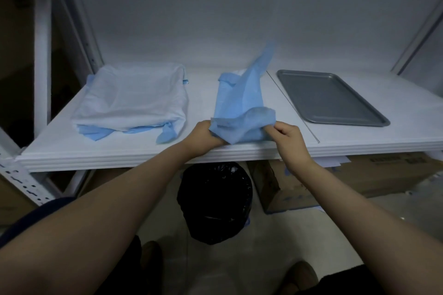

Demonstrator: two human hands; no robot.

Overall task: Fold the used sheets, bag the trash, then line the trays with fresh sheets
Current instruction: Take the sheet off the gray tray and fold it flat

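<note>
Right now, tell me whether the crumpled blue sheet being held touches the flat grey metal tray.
Apart. The head view shows a strip of bare white shelf between the crumpled blue sheet and the flat grey metal tray.

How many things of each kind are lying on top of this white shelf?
Sheet bundles: 2, the blue sheet gripped by the left hand and right hand, and the white and blue pile at the left.
Trays in plain sight: 1, the grey tray, bare.
Total: 3.
</note>
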